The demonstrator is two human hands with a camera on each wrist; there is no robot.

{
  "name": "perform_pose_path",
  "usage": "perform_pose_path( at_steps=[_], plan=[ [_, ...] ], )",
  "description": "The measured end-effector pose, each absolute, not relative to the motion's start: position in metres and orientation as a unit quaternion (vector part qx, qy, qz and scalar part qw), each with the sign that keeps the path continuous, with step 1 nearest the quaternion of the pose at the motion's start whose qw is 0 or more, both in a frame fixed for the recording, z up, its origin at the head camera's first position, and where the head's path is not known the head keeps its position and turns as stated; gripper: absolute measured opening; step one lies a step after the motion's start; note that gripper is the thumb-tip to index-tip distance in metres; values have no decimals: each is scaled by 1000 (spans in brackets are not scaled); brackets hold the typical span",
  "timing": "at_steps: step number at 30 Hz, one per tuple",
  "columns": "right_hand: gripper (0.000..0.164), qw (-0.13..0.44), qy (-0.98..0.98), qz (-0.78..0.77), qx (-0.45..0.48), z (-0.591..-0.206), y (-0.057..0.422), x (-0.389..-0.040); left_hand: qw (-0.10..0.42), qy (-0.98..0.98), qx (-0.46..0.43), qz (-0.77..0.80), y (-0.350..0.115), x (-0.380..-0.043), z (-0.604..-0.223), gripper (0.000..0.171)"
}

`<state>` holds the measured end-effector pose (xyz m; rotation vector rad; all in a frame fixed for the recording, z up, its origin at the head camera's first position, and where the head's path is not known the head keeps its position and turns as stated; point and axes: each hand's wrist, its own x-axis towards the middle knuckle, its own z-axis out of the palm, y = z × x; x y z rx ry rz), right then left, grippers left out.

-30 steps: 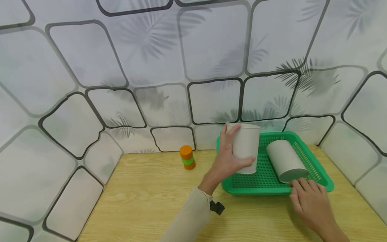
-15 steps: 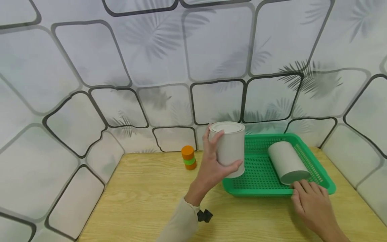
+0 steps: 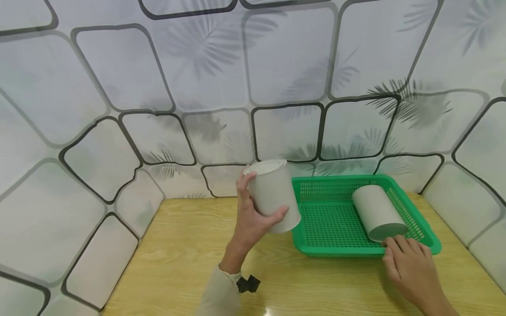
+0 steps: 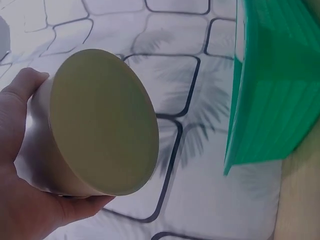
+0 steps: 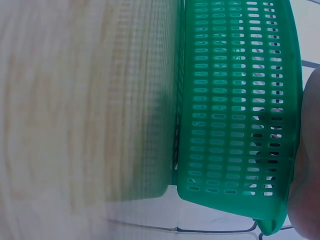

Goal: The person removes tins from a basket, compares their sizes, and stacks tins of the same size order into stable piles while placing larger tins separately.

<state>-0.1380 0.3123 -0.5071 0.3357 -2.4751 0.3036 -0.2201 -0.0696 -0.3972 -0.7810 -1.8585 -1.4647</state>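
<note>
Closest to where I stand, the person's right hand (image 3: 413,267) curls its fingers over the near rim of the green basket (image 3: 340,251); the right wrist view puts it against that same edge. Off to the left, a pale sleeve (image 3: 222,292) leads up to the left hand (image 3: 254,221), spread wide around a white can (image 3: 272,195) and gripping it in mid-air. The can leans, its top toward the left, and its flat base faces the left wrist camera.

What has just changed is this can: a second ago it hung over the basket, and now it is out past the basket's left side, apart from it and tipped where it had been nearly upright. The right hand and the basket have hardly shifted, so I take it that hand is steadying the basket while the other lifts the can away.

Further in, a second can (image 3: 377,210) lies on its side in the right part of the basket, untouched by the left hand. Beneath everything is the wood-patterned worktop (image 3: 178,245), and beyond it rises the patterned wall covering (image 3: 213,74).
</note>
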Motion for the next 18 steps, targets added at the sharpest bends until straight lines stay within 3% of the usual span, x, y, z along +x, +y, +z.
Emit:
perform_pose_path(
  at_steps=[10, 18],
  plan=[
    [17, 315, -933, 113, 130, -506, 312, -138, 327, -675, -272, -602, -113, -220, -392, 90],
    [17, 313, -934, 114, 128, -507, 312, -138, 366, -685, -237, -584, -141, -219, -401, 92]
  ],
)
